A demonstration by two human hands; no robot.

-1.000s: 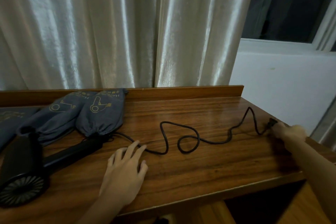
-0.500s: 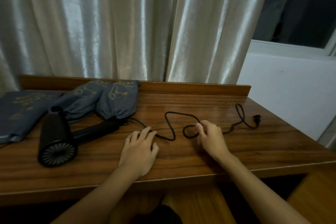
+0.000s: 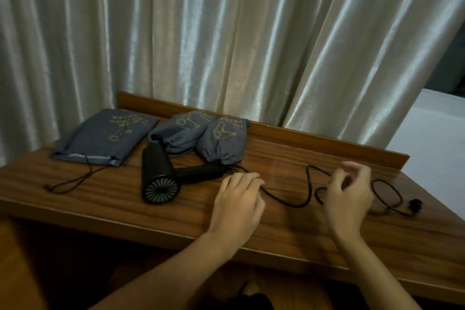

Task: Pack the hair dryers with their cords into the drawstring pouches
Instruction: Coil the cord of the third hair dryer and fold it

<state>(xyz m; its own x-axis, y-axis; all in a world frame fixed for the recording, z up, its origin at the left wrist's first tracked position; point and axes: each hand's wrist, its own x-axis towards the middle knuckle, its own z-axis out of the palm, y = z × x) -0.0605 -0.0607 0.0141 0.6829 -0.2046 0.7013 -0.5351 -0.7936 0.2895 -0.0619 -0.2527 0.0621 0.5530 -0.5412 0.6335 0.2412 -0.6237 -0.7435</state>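
A black hair dryer (image 3: 161, 176) lay on its side on the wooden desk (image 3: 125, 209), intake grille twd the camera, handle pointing right. Its black cord (image 3: 289, 202) ran from the handle end under the left hand (image 3: 236, 202), snaked across the desk top in loose loops & ended at the plug (image 3: 414, 204) lying near the desk's right edge.

Left hand rested palm-down on the desk w/ fingers extended and slightly spread — flat over the cord, not closed on it. Right hand (image 3: 348, 196) hovered over a cord loop w/ fingers curled and thumb & index raised, part-open; a strand passed beneath the palm, but whether it pinched the cord couldn't be told.

Behind the dryer, against the desk's raised back rail (image 3: 302, 134), sat two stuffed grey drawstring pouches side by side — left filled pouch (image 3: 178, 133), right filled pouch (image 3: 222, 143) — both w/ gold dryer logos & cinched mouths facing front. The right one's mouth touched the dryer handle. Further left lay an empty pouch (image 3: 105, 137), flat, its drawstring (image 3: 73, 181) trailing out on the wood twd the front-left. Pale satin curtains (image 3: 201, 33) hung behind the desk.
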